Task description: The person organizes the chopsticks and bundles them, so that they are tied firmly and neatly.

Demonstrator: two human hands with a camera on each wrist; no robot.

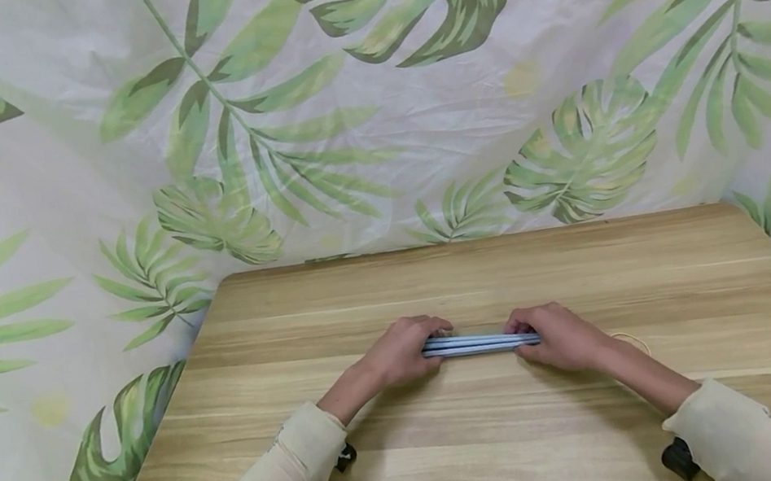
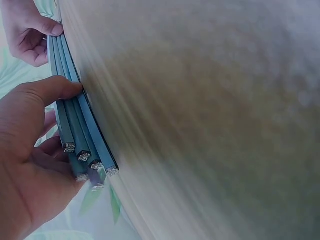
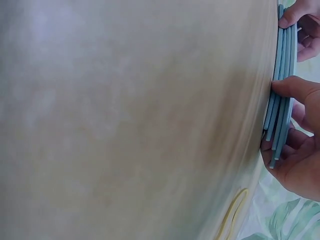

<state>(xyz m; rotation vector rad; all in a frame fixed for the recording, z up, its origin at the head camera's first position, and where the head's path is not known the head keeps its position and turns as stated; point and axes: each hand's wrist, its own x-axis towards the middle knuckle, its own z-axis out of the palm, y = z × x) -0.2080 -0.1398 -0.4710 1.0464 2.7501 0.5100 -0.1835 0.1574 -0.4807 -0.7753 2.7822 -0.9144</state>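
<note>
The left hand (image 1: 404, 350) grasped a bundle of slim blue sticks (image 1: 477, 344) near one end, its thumb laid across them, while the right hand (image 1: 563, 337) gripped the same bundle near the other. The middle stretch showed bare between the two grips, over the wooden table (image 1: 417, 466). Staggered silvery ends (image 2: 83, 156) stuck out past the left thumb, narrower tips past the right; a yellow loop (image 3: 231, 212) lay near the right wrist

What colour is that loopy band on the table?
The band is yellow; it shows best in the right wrist view.
</note>
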